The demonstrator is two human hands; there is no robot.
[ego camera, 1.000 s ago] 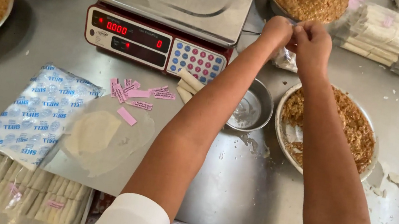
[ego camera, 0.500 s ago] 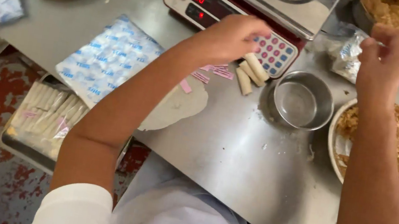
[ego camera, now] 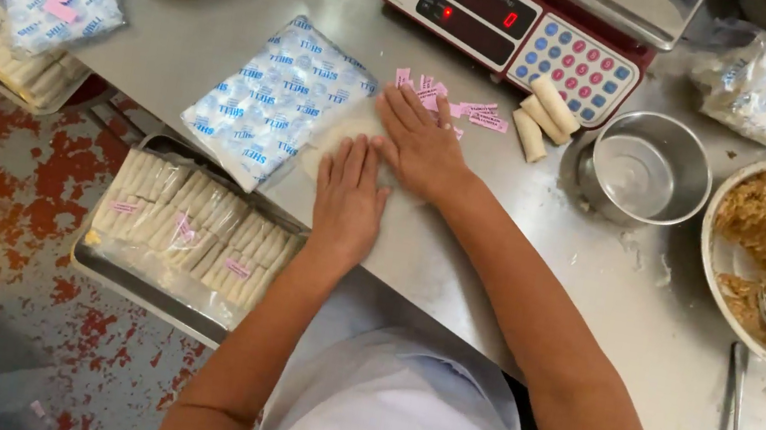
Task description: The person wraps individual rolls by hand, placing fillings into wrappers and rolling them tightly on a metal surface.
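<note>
Both hands lie flat, fingers spread, grasping nothing: the left hand [ego camera: 348,198] and right hand [ego camera: 422,142] press a pale wrapper [ego camera: 339,134] on the tabletop [ego camera: 519,256]. Just left lies a blue-printed white packet [ego camera: 279,100]. Beyond the right fingertips are small pink labels [ego camera: 460,107], then three rolls [ego camera: 541,117] before the scale [ego camera: 514,17].

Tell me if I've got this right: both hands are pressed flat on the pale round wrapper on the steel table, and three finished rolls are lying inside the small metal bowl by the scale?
Not quite. The head view shows the three finished rolls lying on the steel table against the scale, beside the small metal bowl, which holds no rolls. The rest holds: the left hand and right hand are pressed flat on the pale round wrapper.
</note>
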